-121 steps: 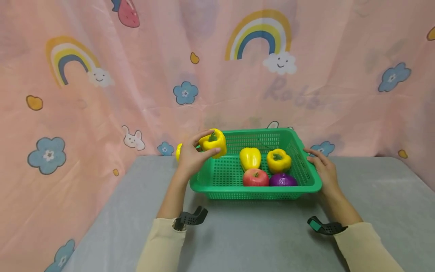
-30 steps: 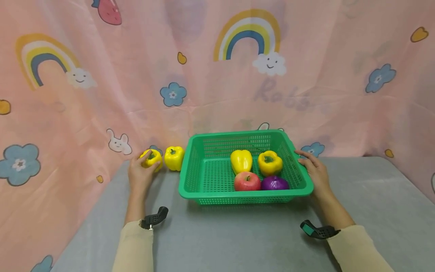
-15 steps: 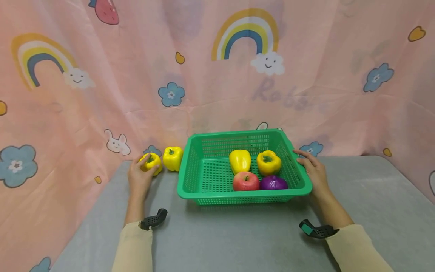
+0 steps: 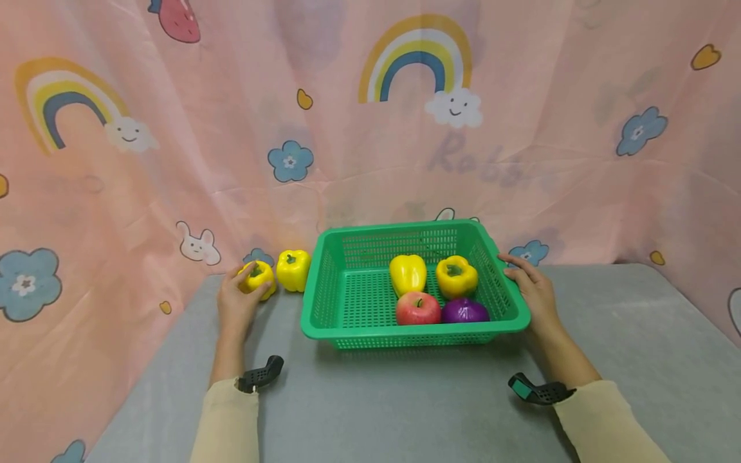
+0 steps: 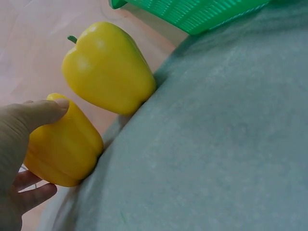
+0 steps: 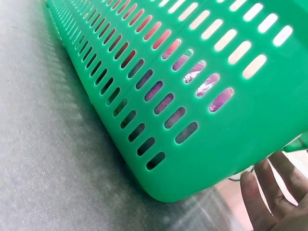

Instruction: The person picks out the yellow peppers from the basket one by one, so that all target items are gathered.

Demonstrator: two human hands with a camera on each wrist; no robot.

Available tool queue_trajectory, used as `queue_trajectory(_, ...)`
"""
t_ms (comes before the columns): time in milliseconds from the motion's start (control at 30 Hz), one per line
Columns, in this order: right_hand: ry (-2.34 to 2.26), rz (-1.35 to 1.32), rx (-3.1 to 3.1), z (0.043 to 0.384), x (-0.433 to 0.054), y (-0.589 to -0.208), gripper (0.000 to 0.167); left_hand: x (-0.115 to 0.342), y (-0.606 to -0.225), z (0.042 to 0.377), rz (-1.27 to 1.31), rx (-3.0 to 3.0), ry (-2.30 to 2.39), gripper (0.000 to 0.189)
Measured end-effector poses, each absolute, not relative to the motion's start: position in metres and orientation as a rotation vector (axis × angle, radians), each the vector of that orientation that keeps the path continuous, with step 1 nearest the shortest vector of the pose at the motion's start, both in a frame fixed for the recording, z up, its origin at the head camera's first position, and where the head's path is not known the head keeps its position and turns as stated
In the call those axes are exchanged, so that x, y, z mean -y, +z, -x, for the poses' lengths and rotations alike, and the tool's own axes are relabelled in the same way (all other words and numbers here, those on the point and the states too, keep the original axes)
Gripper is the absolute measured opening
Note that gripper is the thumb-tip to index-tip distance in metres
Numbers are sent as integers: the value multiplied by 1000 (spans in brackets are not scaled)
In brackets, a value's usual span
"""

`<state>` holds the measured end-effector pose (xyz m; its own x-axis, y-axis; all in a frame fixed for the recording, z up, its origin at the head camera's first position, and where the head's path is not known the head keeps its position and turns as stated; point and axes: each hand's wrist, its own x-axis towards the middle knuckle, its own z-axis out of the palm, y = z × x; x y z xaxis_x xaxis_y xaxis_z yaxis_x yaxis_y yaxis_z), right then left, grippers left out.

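Note:
At the table's far left, my left hand (image 4: pixel 237 299) holds a yellow bell pepper (image 4: pixel 262 281) that stands on the table. In the left wrist view the thumb lies over this pepper (image 5: pixel 67 149), with two fingertips showing beyond it. A second yellow bell pepper (image 4: pixel 293 270) stands just to its right, beside the green basket (image 4: pixel 405 332). My right hand (image 4: pixel 538 292) rests its fingers against the basket's right end at the rim. Inside the basket are two more yellow bell peppers (image 4: pixel 408 275), a red apple (image 4: pixel 418 308) and a purple onion-like vegetable (image 4: pixel 466 311).
The grey table (image 4: pixel 393 405) stretches in front of the basket and to its right. Behind it hangs a pink printed curtain (image 4: pixel 359 186). The basket's left half shows its bare slotted floor.
Four seconds ago my left hand held a yellow bell pepper up by the basket's left end; that hand has since moved left and down to the table. My right hand stays at the basket.

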<state>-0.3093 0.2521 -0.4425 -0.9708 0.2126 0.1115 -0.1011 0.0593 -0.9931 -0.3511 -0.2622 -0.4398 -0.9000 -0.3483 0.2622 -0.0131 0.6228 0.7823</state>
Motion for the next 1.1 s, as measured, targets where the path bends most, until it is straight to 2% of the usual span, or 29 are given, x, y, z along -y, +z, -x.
queue_trajectory(733,2037,94,2082,309,-251,-443,37,257,-413,342,-337,2439,-1286,50)
queue_trajectory(1100,2072,61,2046,308,-251,-443,34,247,-380,335,-199,2386,-1218,47)
